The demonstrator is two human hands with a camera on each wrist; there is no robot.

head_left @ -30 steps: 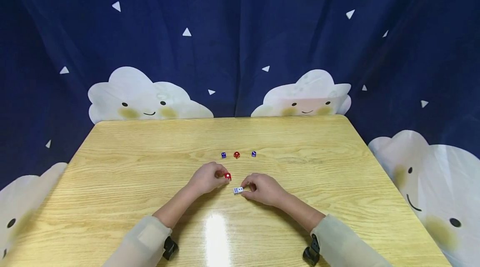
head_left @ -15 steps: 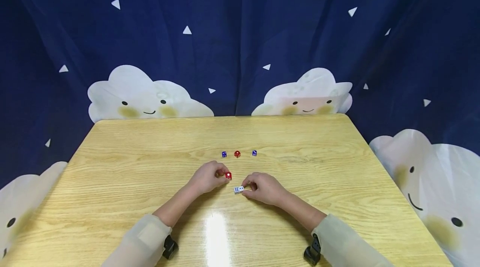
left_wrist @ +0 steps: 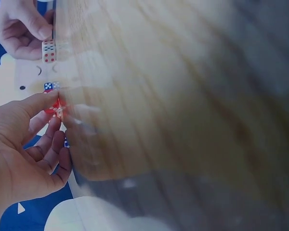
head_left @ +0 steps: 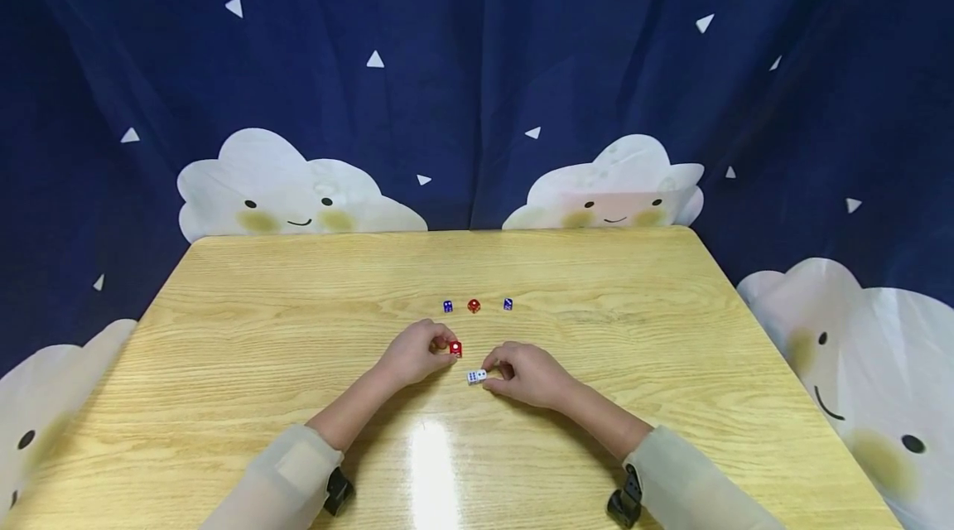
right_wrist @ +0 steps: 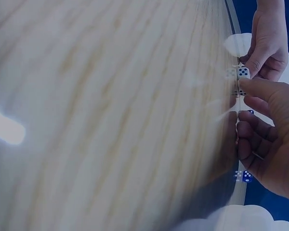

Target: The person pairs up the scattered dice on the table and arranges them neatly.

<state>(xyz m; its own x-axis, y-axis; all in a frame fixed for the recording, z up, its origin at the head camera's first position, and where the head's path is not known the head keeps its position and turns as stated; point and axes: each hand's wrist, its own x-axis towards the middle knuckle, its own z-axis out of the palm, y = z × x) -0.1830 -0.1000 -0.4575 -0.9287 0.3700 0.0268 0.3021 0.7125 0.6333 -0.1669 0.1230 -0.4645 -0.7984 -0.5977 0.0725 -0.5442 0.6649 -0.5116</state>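
My left hand [head_left: 417, 354] pinches a red die [head_left: 455, 349] between thumb and fingers at the middle of the wooden table. In the left wrist view the same red die [left_wrist: 54, 109] is partly covered by the fingertips. Just to the right and nearer me, two white dice [head_left: 476, 377] with blue dots stand side by side, touching. My right hand [head_left: 527, 374] pinches the right one of this pair. The right wrist view has the farther white die [right_wrist: 243, 72] in plain sight, while the thumb partly hides the one being held.
Beyond the hands lie a blue die [head_left: 448, 306], another red die [head_left: 474, 306] and a second blue die [head_left: 508, 304], spaced in a row. The wooden table [head_left: 298, 290] reaches back to a dark blue curtain [head_left: 417, 33] with cloud prints. Light glares off the tabletop near me.
Both hands keep their grip on the dice and stay in place. Only the head view has shifted slightly.
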